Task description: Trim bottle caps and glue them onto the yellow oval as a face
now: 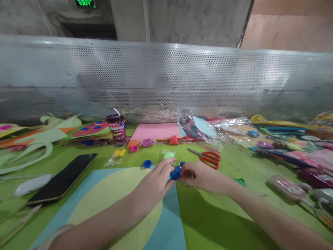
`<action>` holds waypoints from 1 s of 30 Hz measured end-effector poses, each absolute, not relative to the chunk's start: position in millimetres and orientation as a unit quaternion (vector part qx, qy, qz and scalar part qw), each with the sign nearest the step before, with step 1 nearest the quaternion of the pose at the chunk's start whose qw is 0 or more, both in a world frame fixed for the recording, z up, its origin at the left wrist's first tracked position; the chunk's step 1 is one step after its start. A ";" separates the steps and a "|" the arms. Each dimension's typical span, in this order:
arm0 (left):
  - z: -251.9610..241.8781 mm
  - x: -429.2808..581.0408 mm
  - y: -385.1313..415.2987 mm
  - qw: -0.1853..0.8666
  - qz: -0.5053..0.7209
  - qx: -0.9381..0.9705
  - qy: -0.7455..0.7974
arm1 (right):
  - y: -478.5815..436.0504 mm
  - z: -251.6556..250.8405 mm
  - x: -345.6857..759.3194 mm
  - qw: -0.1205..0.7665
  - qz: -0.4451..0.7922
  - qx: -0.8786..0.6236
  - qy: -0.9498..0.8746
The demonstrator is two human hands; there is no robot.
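My left hand (154, 182) and my right hand (203, 176) meet above the green table top, both pinched on a small blue lump of clay (176, 172). Their fingertips press it from either side. Below them lies a light blue paper sheet (166, 222) with a pale green round shape (114, 198) on it. A blue cap (147, 163) and a small light green tub (168, 155) sit just beyond my left hand. Red-handled scissors (209, 158) lie just past my right hand.
A black phone (63, 178) lies at the left, a dark red drink cup (117, 128) with a straw behind it. Pink paper (157, 132), small clay pieces, cut paper shapes and plastic-wrapped craft packs (273, 139) line the back. A perforated metal screen (166, 80) closes off the far edge.
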State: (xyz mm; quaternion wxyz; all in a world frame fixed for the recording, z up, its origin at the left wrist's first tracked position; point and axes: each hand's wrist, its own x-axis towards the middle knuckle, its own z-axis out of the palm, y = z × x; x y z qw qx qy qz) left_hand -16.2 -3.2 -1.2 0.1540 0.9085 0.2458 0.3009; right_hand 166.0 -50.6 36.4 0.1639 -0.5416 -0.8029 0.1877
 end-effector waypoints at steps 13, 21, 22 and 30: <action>0.3 -26.0 -4.9 0.527 0.259 0.776 0.230 | -55.8 30.7 156.2 0.197 0.085 -0.532 -0.819; 1.5 -26.1 -3.1 0.617 0.265 0.709 0.217 | -58.1 25.9 146.3 0.127 0.035 -0.566 -0.814; 1.7 -25.6 -3.3 0.630 0.263 0.697 0.218 | -56.8 26.1 147.5 0.125 0.034 -0.566 -0.814; 7.3 -25.0 2.3 0.817 0.292 0.435 0.242 | -18.2 36.5 231.0 0.018 -0.046 -0.722 -0.691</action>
